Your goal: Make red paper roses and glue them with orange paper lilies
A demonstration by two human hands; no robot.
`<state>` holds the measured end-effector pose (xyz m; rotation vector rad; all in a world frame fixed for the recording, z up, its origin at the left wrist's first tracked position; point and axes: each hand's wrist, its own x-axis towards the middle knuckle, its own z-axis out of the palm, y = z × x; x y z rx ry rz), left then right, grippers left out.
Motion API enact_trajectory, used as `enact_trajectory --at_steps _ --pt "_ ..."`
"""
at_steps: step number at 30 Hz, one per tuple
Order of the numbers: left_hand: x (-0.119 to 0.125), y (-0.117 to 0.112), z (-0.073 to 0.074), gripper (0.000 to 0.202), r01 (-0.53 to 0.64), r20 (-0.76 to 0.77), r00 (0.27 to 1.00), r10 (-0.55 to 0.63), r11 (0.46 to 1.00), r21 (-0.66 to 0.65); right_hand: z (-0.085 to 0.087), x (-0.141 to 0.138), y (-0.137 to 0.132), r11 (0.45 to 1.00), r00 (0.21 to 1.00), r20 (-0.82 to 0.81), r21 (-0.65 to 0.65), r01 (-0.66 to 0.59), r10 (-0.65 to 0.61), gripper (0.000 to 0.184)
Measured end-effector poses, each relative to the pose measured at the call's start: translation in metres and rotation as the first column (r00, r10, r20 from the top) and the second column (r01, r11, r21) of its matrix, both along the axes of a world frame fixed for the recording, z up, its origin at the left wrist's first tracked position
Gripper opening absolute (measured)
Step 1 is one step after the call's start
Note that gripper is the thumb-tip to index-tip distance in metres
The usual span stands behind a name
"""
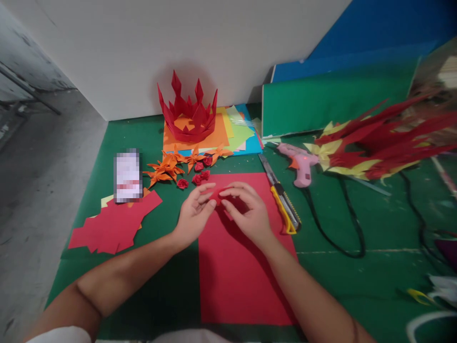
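Above a large red paper sheet [243, 276], both my hands hold a small folded piece of red paper [216, 195]. My left hand [194, 212] pinches its left side between thumb and fingers. From the other side, my right hand [248, 209] grips it with thumb and forefinger. Fingers partly hide the piece, so its exact shape is unclear. Just beyond lie several small red paper roses [183, 184] and several orange paper flowers [164, 169]. A yellow utility knife [285, 209] rests at the right edge of the sheet, blade pointing away.
A red paper crown [189, 121] stands on stacked coloured paper at the back. To the right are a pink glue gun [303, 166] with a black cord and a red-and-yellow paper piece [371, 143]. Red paper strips [110, 228] and a phone [127, 174] lie left.
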<state>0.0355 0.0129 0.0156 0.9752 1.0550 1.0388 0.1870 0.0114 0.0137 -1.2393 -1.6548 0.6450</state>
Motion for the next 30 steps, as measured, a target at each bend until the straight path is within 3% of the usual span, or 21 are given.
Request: enact_trajectory --at_steps 7,15,22,30 --pt "0.000 0.001 -0.003 0.035 0.006 0.017 1.000 -0.006 1.000 0.017 -0.003 0.001 0.000 0.998 0.995 0.093 0.067 0.019 -0.025 0.012" --pt "-0.001 0.003 -0.007 0.035 0.003 -0.083 0.997 0.001 0.999 0.047 -0.001 -0.001 -0.003 0.970 0.949 0.260 0.213 0.121 -0.176 0.010" --pt "-0.001 0.001 -0.008 0.036 0.056 -0.003 0.998 -0.056 0.998 0.022 0.000 0.001 -0.002 0.972 0.959 0.268 0.233 0.026 -0.090 0.013" --pt "-0.007 0.000 -0.013 0.047 0.136 0.016 0.990 -0.140 0.980 0.146 -0.003 0.002 0.000 0.985 0.982 0.187 0.170 0.002 -0.034 0.013"
